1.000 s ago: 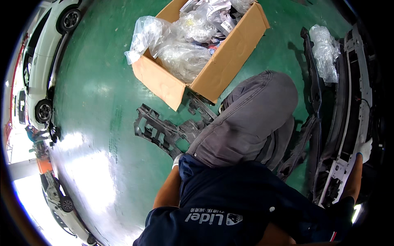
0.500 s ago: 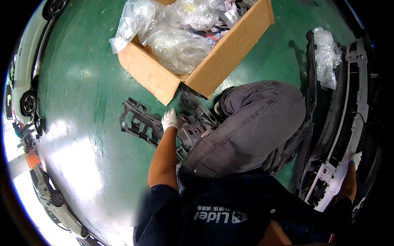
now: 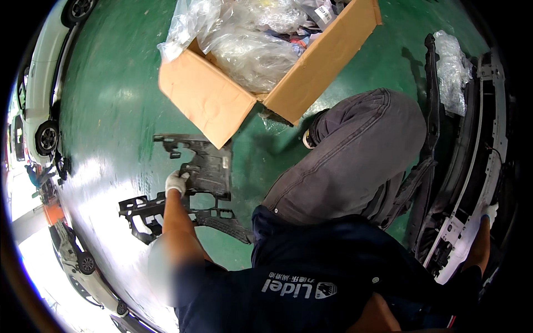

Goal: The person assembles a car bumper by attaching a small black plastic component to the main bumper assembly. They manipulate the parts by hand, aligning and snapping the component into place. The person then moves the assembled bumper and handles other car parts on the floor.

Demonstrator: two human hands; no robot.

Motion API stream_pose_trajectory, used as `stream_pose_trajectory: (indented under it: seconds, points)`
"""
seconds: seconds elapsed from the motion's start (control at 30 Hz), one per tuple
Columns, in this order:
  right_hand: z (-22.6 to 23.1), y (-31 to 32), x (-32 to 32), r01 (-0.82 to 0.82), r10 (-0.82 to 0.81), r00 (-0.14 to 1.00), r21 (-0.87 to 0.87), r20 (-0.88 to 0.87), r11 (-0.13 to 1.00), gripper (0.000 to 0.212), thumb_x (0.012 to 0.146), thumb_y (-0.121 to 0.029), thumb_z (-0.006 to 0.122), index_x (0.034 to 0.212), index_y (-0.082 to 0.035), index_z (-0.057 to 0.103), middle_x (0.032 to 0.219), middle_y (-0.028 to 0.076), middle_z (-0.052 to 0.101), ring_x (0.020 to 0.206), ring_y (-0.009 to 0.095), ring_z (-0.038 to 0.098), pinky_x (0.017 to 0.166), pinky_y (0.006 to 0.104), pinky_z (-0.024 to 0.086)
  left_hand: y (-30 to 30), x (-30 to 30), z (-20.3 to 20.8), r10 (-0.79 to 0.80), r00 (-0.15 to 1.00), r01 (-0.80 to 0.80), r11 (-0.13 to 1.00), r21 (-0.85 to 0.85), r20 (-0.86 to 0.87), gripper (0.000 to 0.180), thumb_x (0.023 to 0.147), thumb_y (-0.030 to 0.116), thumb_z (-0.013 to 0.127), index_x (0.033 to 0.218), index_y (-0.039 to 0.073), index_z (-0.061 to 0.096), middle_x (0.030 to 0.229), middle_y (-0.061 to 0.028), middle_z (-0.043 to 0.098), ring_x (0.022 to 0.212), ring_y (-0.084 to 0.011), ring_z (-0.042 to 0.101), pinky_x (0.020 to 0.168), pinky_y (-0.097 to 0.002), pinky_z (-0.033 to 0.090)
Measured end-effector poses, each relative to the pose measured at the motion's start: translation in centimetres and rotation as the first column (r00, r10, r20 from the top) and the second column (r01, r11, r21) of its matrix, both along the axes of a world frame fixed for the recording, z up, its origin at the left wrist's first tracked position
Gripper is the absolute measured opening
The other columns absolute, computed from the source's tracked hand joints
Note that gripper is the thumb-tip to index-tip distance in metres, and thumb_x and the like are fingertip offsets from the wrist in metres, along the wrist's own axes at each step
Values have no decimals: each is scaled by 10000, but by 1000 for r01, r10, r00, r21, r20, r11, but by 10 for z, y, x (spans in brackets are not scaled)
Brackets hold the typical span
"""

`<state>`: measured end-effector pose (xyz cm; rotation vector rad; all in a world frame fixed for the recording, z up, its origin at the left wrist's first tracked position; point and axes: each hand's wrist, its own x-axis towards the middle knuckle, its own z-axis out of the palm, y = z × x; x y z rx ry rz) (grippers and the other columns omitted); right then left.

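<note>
My left hand, in a white glove, is closed on the edge of a black plastic car panel with cut-outs. The panel is held over the floor at the left, with a ribbed, slotted section below my hand; I cannot tell if both are one piece. At the far right my right hand, also gloved, grips the outer edge of a long silver bumper beam. Its fingertips are partly hidden in the dark there.
An open cardboard box full of clear plastic wrap stands ahead. My bent knee is between the hands. Long black car trim and a bubble-wrapped part lie at the right. Cars stand far left.
My left hand has moved left and nearer to me with the black panel, which has turned and come away from beside my knee. My right hand stays at the beam.
</note>
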<state>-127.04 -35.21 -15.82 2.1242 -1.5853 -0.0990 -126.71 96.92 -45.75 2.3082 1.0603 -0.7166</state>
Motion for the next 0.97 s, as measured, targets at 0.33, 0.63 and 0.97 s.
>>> stream_pose_trajectory:
  seconds: [0.33,0.63,0.97]
  points:
    - [2,-6,-20,31,-31,999,1,-36,1000,801,973,-559,639,1649,-315,284,1546,207,542,1401,461,537,1126,625,450,-45,20,-12,1,994,8,996,84,-108,378,1028,309,665,1291,40,711,1205,-177,761,1142,-314,717,982,-401,523]
    - [-12,-2,6,30,-30,999,-6,-40,1000,873,939,-667,635,1655,-326,269,1560,204,528,1415,467,521,1131,631,441,-51,-36,-55,489,862,-469,869,-155,130,332,1021,181,642,1270,-36,674,959,-137,771,769,-207,718,676,-361,563]
    - [-53,-64,34,-139,138,990,40,24,990,889,913,-614,690,1652,-308,303,1526,246,557,1385,477,547,1130,610,450,-249,-88,-92,74,997,-67,814,-576,-12,551,1009,448,682,1403,64,646,1288,-183,737,1153,-295,714,1016,-398,532]
